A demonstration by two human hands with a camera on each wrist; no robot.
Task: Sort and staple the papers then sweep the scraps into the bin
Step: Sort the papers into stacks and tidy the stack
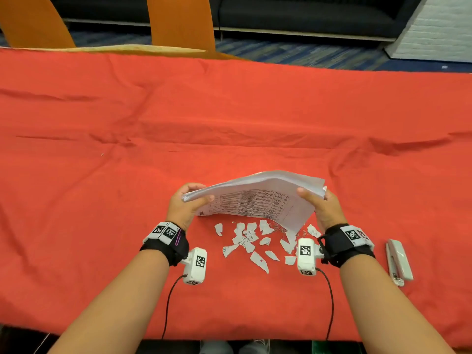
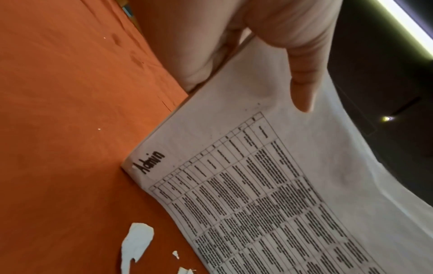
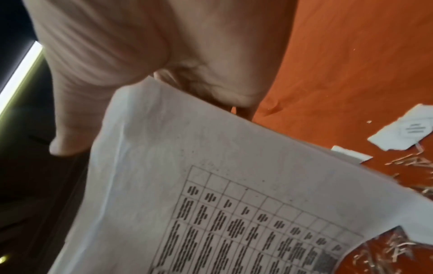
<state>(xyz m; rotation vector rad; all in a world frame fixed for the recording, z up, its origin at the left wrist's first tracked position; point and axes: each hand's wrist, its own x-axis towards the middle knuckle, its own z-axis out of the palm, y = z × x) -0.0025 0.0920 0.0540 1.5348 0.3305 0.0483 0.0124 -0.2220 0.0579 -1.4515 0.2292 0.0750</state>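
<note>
Nearest the counter's (image 1: 76,200) front edge, torn paper scraps (image 1: 251,241) lie scattered on the red cloth between the two wrists, with loose staples (image 3: 386,248) among them. A grey stapler (image 1: 399,261) rests toward the right, just beside the right wrist. Past the scraps, both hands hold the stack of papers (image 1: 258,198) tilted on its lower edge — left hand (image 1: 182,205) clamped on its left end, right hand (image 1: 323,206) on its right end, thumbs on the printed face. One corner reads "Admin" (image 2: 151,162).
</note>
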